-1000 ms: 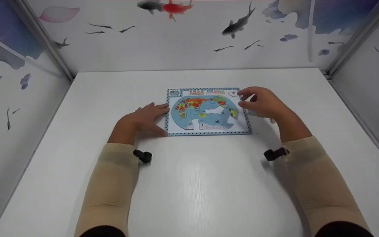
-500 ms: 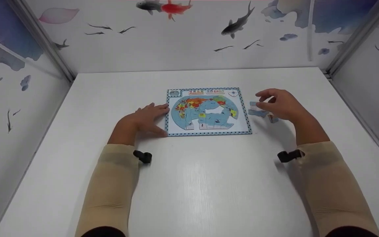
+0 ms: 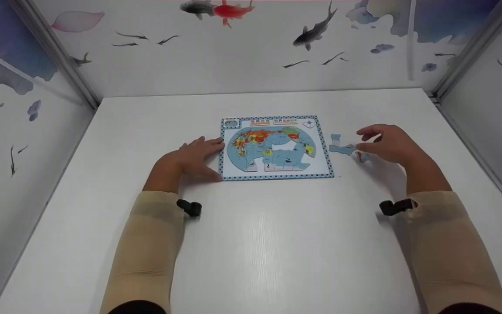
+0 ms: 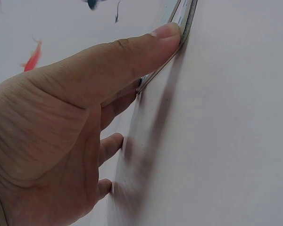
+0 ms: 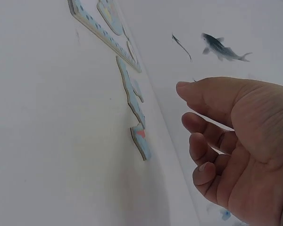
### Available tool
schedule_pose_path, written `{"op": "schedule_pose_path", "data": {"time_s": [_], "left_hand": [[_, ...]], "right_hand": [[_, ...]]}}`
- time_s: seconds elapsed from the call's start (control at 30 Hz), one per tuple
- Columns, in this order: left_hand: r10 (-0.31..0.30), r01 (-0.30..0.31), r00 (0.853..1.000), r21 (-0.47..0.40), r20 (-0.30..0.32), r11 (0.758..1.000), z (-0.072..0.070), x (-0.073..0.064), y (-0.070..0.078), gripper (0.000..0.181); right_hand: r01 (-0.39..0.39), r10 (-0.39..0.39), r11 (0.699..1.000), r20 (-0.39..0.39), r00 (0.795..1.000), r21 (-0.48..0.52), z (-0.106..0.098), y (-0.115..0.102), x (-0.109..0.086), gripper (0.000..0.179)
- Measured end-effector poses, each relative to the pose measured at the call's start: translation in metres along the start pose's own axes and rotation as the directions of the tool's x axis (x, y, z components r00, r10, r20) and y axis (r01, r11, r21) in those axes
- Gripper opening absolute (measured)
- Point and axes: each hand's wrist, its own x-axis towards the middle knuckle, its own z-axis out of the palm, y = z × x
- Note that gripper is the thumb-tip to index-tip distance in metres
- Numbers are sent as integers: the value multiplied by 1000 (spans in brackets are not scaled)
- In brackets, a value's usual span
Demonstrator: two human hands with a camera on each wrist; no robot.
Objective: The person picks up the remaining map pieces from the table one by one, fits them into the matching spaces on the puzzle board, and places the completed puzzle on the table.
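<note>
A world-map jigsaw board (image 3: 321, 165) with a blue dotted border lies on the white table, with gaps in its map. My left hand (image 3: 194, 158) rests at its left edge, thumb and fingers spread. The left wrist view puts the thumb (image 4: 167, 35) on the board's corner. To the board's right lie loose puzzle pieces: a small pale one (image 3: 335, 138), a long blue one (image 3: 341, 149) and a blue one with red (image 5: 140, 136). Over these pieces hovers my right hand (image 3: 386, 141), fingers loosely bent, nothing between thumb and fingertips.
White panels painted with fish (image 3: 312, 32) stand behind and on both sides of the white table (image 3: 255, 244). Metal corner posts (image 3: 55, 52) rise at its back corners.
My right hand has moved away from the board's right edge, rightward and slightly nearer, uncovering the loose pieces. My left hand and the board have stayed put.
</note>
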Motion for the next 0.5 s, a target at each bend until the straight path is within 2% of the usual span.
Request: {"op": "schedule_pose_path", "data": {"time_s": [0.2,0.5], "left_hand": [[6,-6,1000,5,0,1000,0,0,0,105],[-1,1,1000,-10,6,1000,0,-1,0,105]], "right_hand": [[-28,29,999,38,999,-17,-2,14,-5,63],[-31,32,999,72,997,-15,4,18,-10,58]]}}
